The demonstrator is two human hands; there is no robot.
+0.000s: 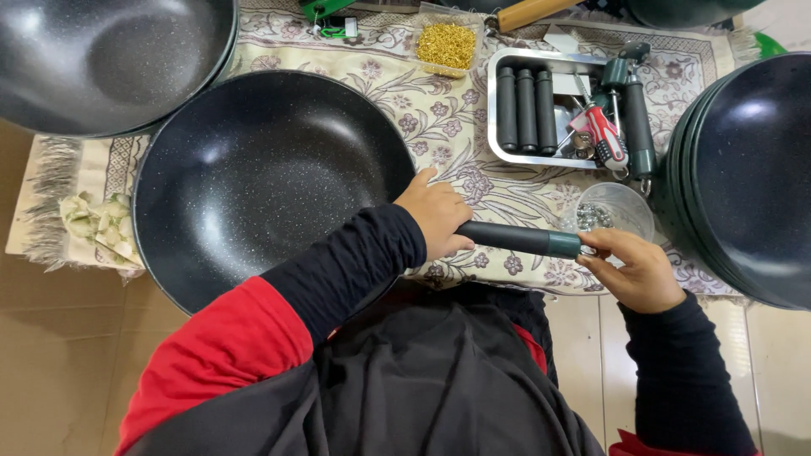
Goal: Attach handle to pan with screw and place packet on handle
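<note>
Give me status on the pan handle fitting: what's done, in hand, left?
Done: a dark handle sits against the speckled black pan. In hand: the left hand grips the handle by the pan; the right hand pinches its green end cap. Left: three loose handles wait in the metal tray, and a stack of bare pans stands at right. Whether the joint is fastened is hidden.

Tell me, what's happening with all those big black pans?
A person is working on a black wok lying on a flowered cloth. The left hand grips its dark handle near the pan, while the right hand's fingers pinch the handle's far end. Nearby sit a metal tray of spare handles, a red screwdriver, a cup of small metal bits, and a stack of pans.
</note>
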